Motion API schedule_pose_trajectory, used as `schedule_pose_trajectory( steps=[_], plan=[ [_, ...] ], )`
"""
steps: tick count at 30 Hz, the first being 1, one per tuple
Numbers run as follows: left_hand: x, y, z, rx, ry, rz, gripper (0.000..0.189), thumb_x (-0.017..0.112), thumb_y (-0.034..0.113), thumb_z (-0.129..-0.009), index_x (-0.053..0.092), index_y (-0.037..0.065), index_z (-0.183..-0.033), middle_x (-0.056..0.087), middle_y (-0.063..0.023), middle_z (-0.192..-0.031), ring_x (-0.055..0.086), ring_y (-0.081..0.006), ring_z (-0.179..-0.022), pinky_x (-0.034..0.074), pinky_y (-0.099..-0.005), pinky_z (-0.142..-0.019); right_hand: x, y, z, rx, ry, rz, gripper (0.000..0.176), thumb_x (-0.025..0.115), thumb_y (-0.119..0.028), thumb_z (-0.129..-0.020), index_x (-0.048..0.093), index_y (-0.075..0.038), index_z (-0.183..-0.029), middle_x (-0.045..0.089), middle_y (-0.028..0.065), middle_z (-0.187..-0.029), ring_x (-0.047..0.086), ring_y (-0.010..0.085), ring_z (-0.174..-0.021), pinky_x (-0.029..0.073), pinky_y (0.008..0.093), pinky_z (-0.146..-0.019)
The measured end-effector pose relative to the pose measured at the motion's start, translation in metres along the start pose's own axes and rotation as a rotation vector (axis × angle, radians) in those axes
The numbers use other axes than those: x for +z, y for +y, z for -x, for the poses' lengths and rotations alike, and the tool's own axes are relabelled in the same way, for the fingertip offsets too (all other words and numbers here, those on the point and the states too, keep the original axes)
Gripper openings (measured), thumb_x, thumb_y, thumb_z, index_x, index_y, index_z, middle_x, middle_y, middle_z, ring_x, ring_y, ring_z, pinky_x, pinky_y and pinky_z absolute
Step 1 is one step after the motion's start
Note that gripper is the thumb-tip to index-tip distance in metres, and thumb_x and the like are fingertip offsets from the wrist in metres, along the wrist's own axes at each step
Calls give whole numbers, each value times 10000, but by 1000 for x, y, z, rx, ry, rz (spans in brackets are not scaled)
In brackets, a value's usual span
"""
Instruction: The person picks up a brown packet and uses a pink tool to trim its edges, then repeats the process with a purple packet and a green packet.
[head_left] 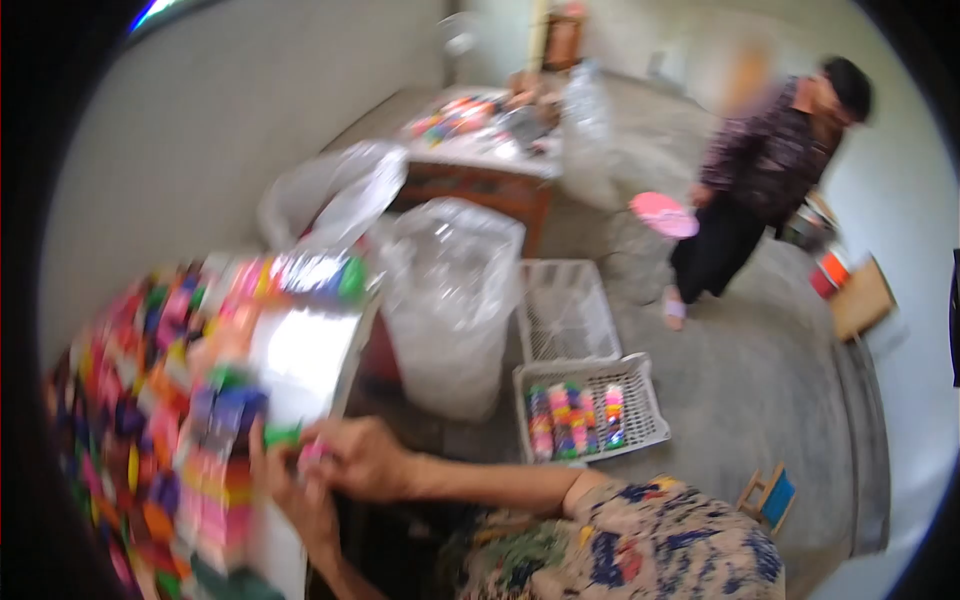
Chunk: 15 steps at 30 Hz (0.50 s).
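Note:
Both my hands meet over the near side of the work table, blurred by motion. My right hand [365, 458] pinches a small pink piece [316, 455]; its exact kind is too smeared to name. My left hand [298, 495] is close against it, thumb and fingers round the small coloured pieces, with a green piece [283, 436] by its forefinger. Left of the hands are a stack of pink and yellow pieces [218, 505] and a blue-purple bundle [228, 410]. A large heap of mixed coloured pieces [130, 400] covers the table's left side. Behind lies a wrapped multicoloured row [305, 277].
Large clear plastic bags [450, 310] stand beyond the table. A white basket [640, 400] holds several multicoloured rows, beside another basket [570, 315]. A second table [470, 165] carries more coloured goods. Another person [765, 170] stands near a pink-topped stool [663, 215].

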<state>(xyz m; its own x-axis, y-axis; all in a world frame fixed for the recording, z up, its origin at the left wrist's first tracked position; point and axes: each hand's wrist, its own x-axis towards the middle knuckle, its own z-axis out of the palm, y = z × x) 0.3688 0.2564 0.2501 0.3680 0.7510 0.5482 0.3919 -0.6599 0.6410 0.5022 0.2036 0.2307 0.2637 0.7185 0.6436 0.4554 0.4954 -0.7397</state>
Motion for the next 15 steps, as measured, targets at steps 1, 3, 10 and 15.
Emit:
schedule_pose_trajectory(
  steps=[1,3,10,15],
  plan=[
    [-1,2,-1,1,4,50,514,592,497,-938,624,-13,-993,456,-214,-1481,485,-380,-1278,378,-463,-1049,-6,-6,-3,-13,-3,26,284,619,-268,-916,631,-15,-1047,660,209,-913,667,396,-789,541,443,-672],
    [-2,1,-2,9,21,-79,147,644,122,-905,631,-24,-919,473,-179,-1475,517,-325,-1253,396,-402,-1028,-2,2,-2,-62,-8,88,238,578,-228,-945,638,-21,-1046,661,198,-910,668,390,-767,540,437,-653],
    [-2,4,1,16,55,-149,90,608,16,-829,579,16,-914,474,-189,-1465,470,-383,-1291,346,-451,-1086,-18,2,-4,15,11,124,121,610,-136,-943,669,-39,-985,629,131,-883,652,324,-751,520,404,-644],
    [-1,7,0,24,62,-172,88,604,17,-827,571,22,-909,470,-196,-1466,464,-383,-1297,333,-460,-1094,-27,-1,-8,-54,-11,371,67,682,-124,-895,685,-67,-928,598,70,-807,641,254,-694,503,372,-574]
  ],
)
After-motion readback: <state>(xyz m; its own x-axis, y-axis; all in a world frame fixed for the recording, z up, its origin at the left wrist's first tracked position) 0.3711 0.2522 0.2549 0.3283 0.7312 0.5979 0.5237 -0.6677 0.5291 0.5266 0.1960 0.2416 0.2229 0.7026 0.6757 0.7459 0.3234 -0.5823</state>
